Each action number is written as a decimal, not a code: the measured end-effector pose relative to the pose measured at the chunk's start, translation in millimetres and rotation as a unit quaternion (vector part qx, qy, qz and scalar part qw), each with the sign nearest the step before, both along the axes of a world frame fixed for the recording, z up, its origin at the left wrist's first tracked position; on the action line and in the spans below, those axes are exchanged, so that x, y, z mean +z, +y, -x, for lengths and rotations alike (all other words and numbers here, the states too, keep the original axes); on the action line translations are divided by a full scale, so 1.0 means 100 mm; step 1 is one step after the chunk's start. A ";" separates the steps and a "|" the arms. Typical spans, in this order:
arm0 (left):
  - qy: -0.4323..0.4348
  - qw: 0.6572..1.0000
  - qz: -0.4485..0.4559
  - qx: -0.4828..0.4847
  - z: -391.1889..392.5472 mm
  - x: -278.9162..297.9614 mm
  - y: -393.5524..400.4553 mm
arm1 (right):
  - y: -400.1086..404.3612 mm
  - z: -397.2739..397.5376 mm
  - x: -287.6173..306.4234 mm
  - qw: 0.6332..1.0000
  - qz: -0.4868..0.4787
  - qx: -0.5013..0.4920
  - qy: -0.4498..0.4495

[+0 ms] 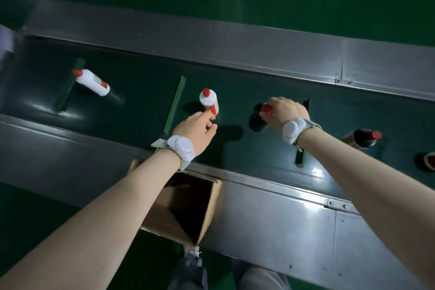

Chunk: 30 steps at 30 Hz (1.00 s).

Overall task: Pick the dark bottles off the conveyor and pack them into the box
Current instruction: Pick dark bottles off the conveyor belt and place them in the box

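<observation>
From my seat I see the right hand [286, 112] wrapped around the neck of a dark bottle [257, 119] that stands on the green conveyor belt [141, 110], fingers closed just under its red cap. The left hand [196, 128] hovers over the belt with its fingers loosely spread and holding nothing; one fingertip is at, or just short of, the base of an upright white bottle [209, 101] with a red cap, and I cannot tell whether it touches. A second white bottle [92, 81] lies on its side farther left on the belt, against a green cleat [68, 85]. To the right, another dark bottle with a red cap [364, 138] lies on the belt, and a further dark one [426, 161] is cut off by the picture's right edge. The cardboard box [207, 207] sits open below the near steel rail [270, 195], under the left forearm; its inside is in shadow.
</observation>
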<state>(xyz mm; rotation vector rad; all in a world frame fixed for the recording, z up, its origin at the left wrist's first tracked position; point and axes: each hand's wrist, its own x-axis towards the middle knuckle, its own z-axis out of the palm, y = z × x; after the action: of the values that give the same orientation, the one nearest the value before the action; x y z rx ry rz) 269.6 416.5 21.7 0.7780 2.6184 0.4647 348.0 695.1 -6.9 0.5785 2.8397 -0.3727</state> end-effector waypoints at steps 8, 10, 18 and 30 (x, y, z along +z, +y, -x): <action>0.011 0.999 0.022 -0.044 -0.21 0.64 -0.82 | -0.95 -0.33 1.27 0.988 -0.013 0.034 0.148; 0.017 0.998 0.030 -0.057 -0.23 0.76 -1.09 | -1.25 -0.35 1.57 0.986 -0.022 0.043 0.162; 0.030 0.994 0.045 -0.092 -0.19 1.06 -1.89 | -2.42 -0.52 2.30 0.986 -0.039 0.091 0.133; 0.010 0.992 0.056 -0.112 -0.49 0.75 -2.71 | -3.54 -0.55 2.06 0.987 -0.040 0.158 0.013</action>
<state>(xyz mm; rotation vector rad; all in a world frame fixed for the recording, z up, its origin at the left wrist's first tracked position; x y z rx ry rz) 318.5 145.9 96.8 1.0291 2.5095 0.2462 403.4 341.6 199.5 0.1294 2.9156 -0.2118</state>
